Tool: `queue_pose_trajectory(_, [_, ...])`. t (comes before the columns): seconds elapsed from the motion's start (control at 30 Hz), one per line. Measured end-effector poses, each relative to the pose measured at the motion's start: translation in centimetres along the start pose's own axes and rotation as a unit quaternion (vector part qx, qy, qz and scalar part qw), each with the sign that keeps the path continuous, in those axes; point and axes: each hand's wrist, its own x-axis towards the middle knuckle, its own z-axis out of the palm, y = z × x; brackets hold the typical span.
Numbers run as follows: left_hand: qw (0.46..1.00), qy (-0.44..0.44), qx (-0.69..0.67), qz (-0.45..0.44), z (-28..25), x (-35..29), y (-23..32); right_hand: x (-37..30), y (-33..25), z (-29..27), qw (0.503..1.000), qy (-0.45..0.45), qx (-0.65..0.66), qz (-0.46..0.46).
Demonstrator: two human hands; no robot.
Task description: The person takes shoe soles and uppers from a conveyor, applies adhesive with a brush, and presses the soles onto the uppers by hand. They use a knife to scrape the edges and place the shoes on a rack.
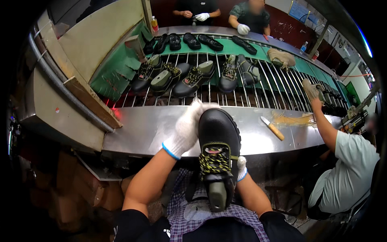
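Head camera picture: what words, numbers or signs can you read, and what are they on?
Tongue label on the held black shoe: too small and blurred to read.
Black shirt of the wearer: a few white letters, which I won't copy out.
Blue notice, upper right: too small to read.
Yellowish bottle, upper left: label too blurred to read.

Head view, wide fisheye, tilted down and forward.
From above the wearer's apron (244, 218), it sees the shoe (217, 127) close below and the bench (151, 125) beyond, bending toward the rim.

Shoe workshop, rows of shoes (186, 89), likely conveyor (291, 87)
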Motion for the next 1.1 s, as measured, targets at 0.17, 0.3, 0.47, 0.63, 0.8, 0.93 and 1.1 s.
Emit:
queue_pose_trajectory(0.17, [0.991, -0.115, 0.067, -0.03, 2.3, -1.0, -0.1, -2.4, -0.3, -6.4, 0.998, -0.025, -0.025, 0.058])
queue_pose_trajectory(0.3, [0.986, -0.136, 0.085, -0.041, 0.4, -1.3, -0.1, -2.1, -0.7, -4.8, 0.995, -0.051, -0.017, 0.088])
queue_pose_trajectory(0.47, [0.986, -0.111, 0.112, -0.057, -0.8, -1.4, 0.2, -2.1, 0.1, -2.1, 0.994, -0.018, -0.057, 0.095])
queue_pose_trajectory(0.63, [0.974, 0.104, 0.202, 0.016, -5.6, 0.0, -0.9, -1.5, -1.1, 3.7, 0.97, 0.155, -0.187, 0.027])
queue_pose_trajectory(0.8, [0.891, 0.189, 0.407, 0.066, -15.0, -2.6, -2.2, 1.3, -9.3, 9.9, 0.897, 0.33, -0.242, -0.168])
queue_pose_trajectory(0.93, [0.898, 0.207, 0.371, 0.112, -17.0, -4.4, -2.6, 3.7, -22.2, 8.9, 0.839, 0.302, -0.339, -0.3])
queue_pose_trajectory(1.1, [0.868, 0.184, 0.443, 0.132, -15.8, -3.9, -4.0, 1.2, -37.4, -1.4, 0.646, 0.5, -0.449, -0.362])
